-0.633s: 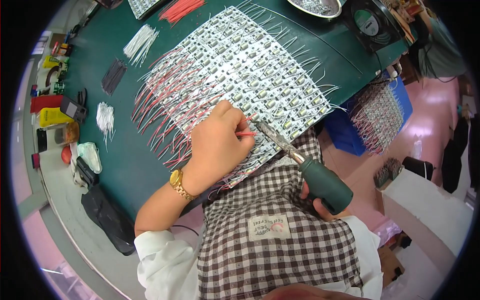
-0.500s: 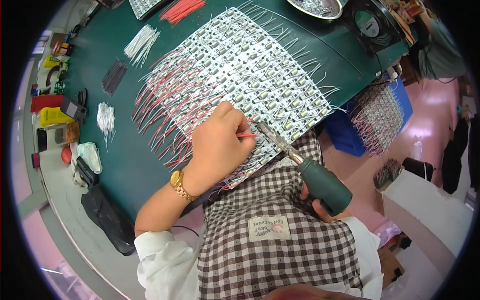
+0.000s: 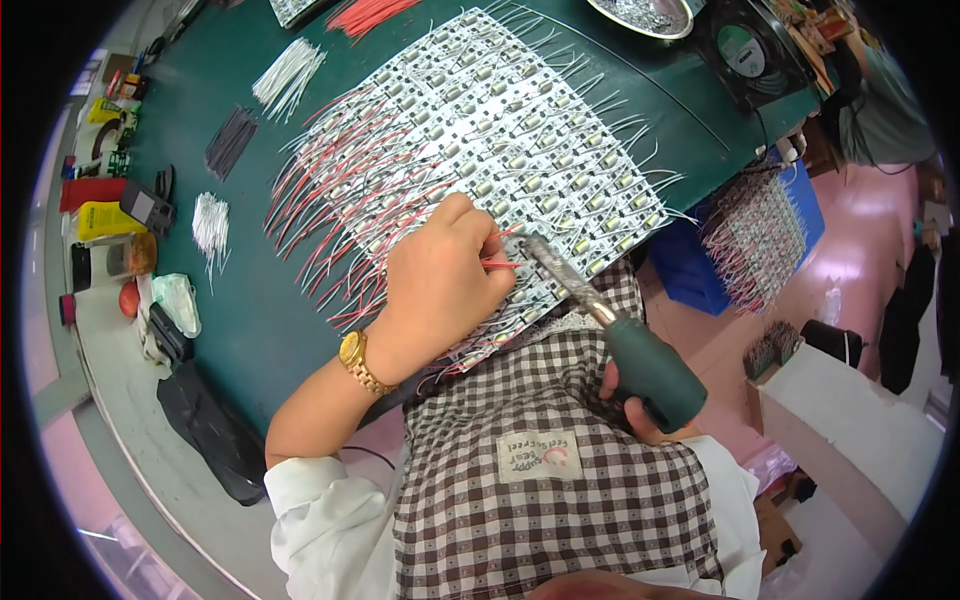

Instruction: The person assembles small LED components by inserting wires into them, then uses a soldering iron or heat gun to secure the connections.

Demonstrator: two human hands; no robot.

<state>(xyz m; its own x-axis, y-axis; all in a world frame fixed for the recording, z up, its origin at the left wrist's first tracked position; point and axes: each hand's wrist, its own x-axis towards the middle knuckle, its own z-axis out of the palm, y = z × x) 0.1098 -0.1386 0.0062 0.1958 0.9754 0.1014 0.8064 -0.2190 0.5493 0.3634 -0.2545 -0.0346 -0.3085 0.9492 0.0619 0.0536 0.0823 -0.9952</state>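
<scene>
A large panel of white circuit boards (image 3: 545, 165) with rows of small components lies across the near edge of the table. Red and white wires fringe its left side, white ones its right. Over its near part, my left hand (image 3: 445, 265) is closed on thin red wires (image 3: 500, 265) whose ends stick out past the fingers. My right hand (image 3: 640, 415) is wrapped round the dark green handle of a soldering iron (image 3: 655, 375), which hides most of the fingers. The iron's tip is just right of the red wire ends; whether it touches the board I cannot tell.
Bundles of white wires (image 3: 290, 78), black wires (image 3: 231, 142) and red wires (image 3: 370, 14) lie on the green table (image 3: 330, 185). A metal dish (image 3: 645, 15) and a black fan (image 3: 750, 55) stand far right. Below them a blue bin (image 3: 690, 270) holds more wired boards.
The soldering iron's tip has shifted slightly right and up, away from my left fingers. My left hand still pinches the red wires, almost in the same place.
</scene>
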